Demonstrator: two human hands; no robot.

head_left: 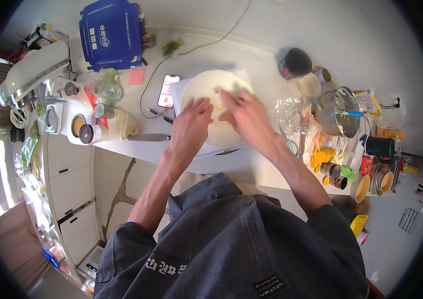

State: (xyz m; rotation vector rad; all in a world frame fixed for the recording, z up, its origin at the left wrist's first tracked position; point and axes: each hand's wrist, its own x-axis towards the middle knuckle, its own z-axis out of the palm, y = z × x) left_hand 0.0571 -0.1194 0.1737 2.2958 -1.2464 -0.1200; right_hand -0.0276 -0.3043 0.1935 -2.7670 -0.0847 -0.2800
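A round, cream-coloured disc (221, 135) lies on a pale square sheet or board (177, 89) on the worktop. My left hand (194, 121) is over its left half, fingers stretched out and bent toward the middle. From the right comes my right hand (248, 117), its thumb and index finger apart. A small greyish piece (216, 89) lies on the disc beside my right index fingertip. Between the hands are small pale lumps, too indistinct to name. Neither hand visibly holds anything, though the undersides of the fingers are hidden.
Left of the disc are a lit phone (168, 91), a pink paper square (136, 76) and a knife (150, 137). Farther left stand jars and a stand mixer (34, 74); a blue box (111, 37) is behind. On the right are clear plastic (287, 107), scissors (291, 146) and a metal bowl (332, 122).
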